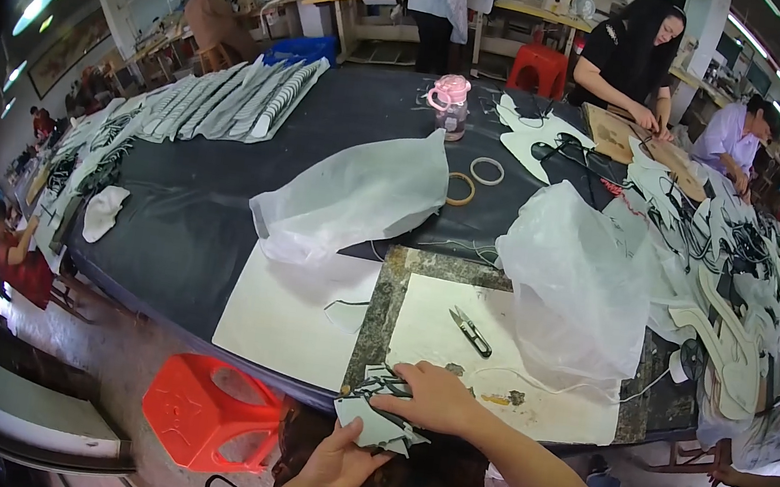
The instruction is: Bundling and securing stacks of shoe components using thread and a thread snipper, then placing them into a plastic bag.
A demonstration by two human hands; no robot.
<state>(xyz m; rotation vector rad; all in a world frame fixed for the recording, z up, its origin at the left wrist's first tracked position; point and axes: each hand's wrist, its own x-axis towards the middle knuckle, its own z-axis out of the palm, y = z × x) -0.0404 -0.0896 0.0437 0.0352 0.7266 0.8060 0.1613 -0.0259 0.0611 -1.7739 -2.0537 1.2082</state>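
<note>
At the table's front edge I hold a small bundle of pale, flat cut pieces with dark green-black edging [379, 424]. My left hand [345, 464] grips its lower side, thumb on top and fingers partly hidden underneath. Across its upper right side lies my right hand [437, 400], thumb and fingers closed on the pieces. Just beyond the right hand, a pair of thread snips [471, 333] rests on a stained cream sheet [422, 298]. That sheet lies on a worn, speckled board [374, 324].
Two crumpled translucent plastic bags [367, 192] [575, 286] lie ahead. Beyond are two tape rolls [487, 171] [460, 190] and a pink-lidded bottle [449, 110]. Strapped cut pieces [737, 354] heap at right; striped stacks [231, 107] lie far left. A red stool [184, 413] stands lower left.
</note>
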